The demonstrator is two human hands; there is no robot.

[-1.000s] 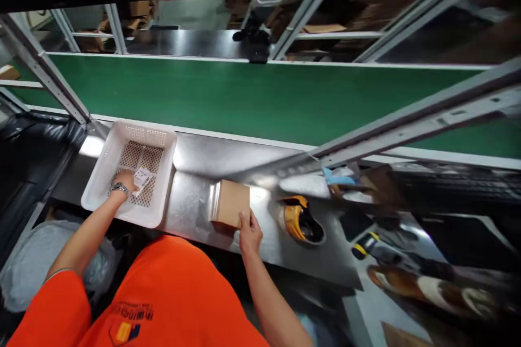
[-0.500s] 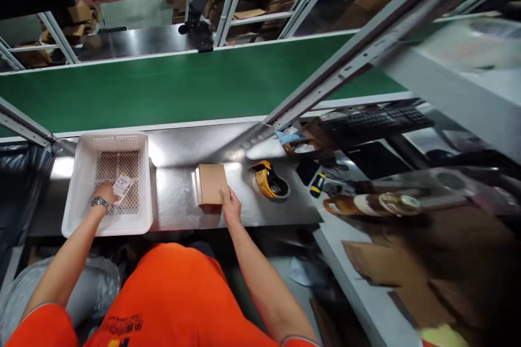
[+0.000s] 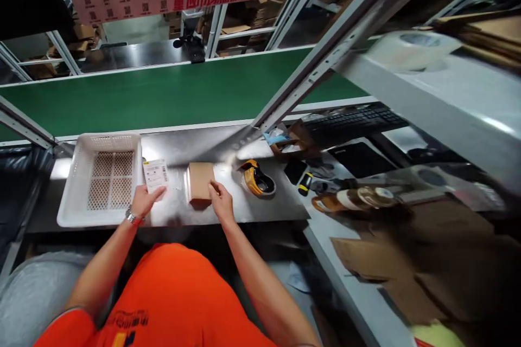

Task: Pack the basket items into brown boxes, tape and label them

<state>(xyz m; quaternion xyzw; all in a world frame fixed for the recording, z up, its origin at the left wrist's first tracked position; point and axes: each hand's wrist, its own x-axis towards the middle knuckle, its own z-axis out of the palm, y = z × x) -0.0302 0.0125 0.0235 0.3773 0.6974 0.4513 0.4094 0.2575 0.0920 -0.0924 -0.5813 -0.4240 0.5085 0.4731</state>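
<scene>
My left hand (image 3: 145, 200) holds a white printed label (image 3: 155, 173) with a yellow mark at one corner, thumb on its lower edge. The hand is over the metal bench, just right of the white plastic basket (image 3: 65, 195), whose mesh floor shows bare. A small brown cardboard box (image 3: 201, 181) rests on the bench between my hands. At its right edge is my right hand (image 3: 222, 203), fingers curled in and closed by the thumb; whether they pinch anything is hidden. Right of that stands a yellow and black tape dispenser (image 3: 259, 179).
Behind the metal bench (image 3: 175, 146) runs a green conveyor belt (image 3: 163, 97). A slanted metal post (image 3: 301, 76) rises right of it. On the right are a keyboard (image 3: 358, 117), a brown bottle (image 3: 345, 199), cardboard pieces (image 3: 366, 257) and a shelf bearing a tape roll (image 3: 419, 43).
My left hand has lifted the label out of the basket and carried it right, over the bench. My right hand's fingers have curled at the box's edge; the box stays put. The view has shifted slightly.
</scene>
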